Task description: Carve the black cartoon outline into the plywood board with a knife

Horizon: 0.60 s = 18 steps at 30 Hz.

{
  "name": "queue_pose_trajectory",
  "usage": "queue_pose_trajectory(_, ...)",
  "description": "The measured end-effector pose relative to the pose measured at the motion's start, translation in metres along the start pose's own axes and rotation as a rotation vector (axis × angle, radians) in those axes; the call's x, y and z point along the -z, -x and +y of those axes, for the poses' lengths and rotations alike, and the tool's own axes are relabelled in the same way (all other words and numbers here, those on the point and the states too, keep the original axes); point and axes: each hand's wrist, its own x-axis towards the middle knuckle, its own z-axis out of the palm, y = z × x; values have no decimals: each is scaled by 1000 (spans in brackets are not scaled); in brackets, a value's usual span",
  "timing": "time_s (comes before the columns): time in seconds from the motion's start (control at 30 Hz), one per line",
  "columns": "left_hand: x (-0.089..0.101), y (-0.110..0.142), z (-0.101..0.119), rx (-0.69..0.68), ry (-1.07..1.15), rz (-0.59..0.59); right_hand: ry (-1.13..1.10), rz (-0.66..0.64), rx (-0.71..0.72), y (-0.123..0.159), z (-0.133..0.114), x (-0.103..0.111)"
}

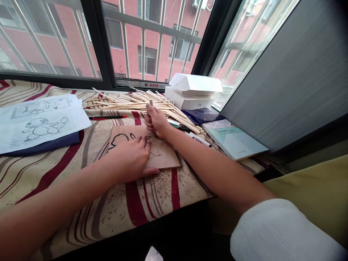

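A flat wooden board lies on the striped cloth, with dark carved grooves and fainter drawn lines on its face. Across its left and middle part rests my left hand, palm down and fingers stretched, pressing on the wood. My right hand is a fist above the board's far edge, wrapped round a carving tool. Only the tool's handle end sticks out above the fist; a dark bit shows below, near my left fingertips, and its tip is hard to make out. Small wood shavings are scattered around the board.
Many thin wooden strips lie piled along the window. At the left are sheets with a cartoon line drawing and a red-black pen. White boxes and a book stand right. The cloth's front edge drops off.
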Motion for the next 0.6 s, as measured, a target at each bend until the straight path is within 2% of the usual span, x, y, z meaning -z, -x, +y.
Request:
queue_pose_trajectory(0.1, -2, 0, 0, -3, -34, -7, -68, -73, 28, 9, -7, 2)
queue_pose_trajectory(0.3, -3, 2, 1, -3, -52, -3, -13, -75, -109, 14, -16, -1)
queue_pose_trajectory(0.47, -5, 2, 1, -11, -49, 27, 10, -23, 127, 19, -28, 2)
queue_pose_trajectory(0.6, -3, 4, -4, -36, -30, 25, 52, -54, 113, 21, -29, 2)
